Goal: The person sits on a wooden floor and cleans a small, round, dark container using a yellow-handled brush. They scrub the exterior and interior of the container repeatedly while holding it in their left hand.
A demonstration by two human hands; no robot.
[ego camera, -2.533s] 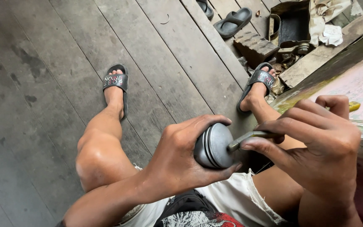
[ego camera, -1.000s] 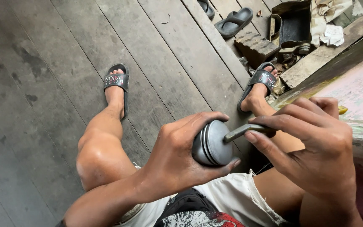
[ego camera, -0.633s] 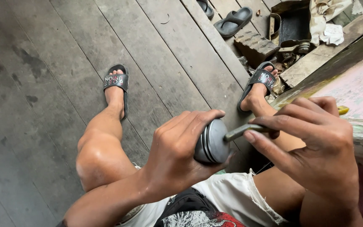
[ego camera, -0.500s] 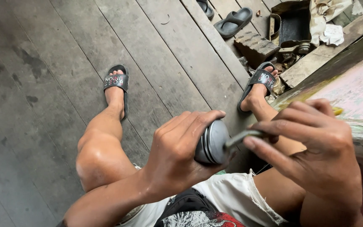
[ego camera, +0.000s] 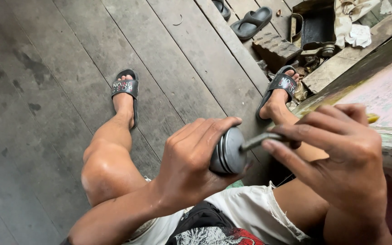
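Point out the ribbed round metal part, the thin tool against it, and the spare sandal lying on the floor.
Ribbed round grey metal part (ego camera: 227,153), head view, grooved side.
Thin grey metal tool (ego camera: 256,140), head view, bare shaft.
Loose black sandal (ego camera: 252,22), head view, strap.

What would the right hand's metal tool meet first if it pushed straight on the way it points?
The flat end of the round grooved grey metal part gripped in the left hand; the right hand's slim metal tool tip already looks to touch it, though depth is uncertain.

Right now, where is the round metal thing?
In the head view, the round metal part sits low and centre, gripped in the left hand, above the lap, with the right hand's tool touching it.
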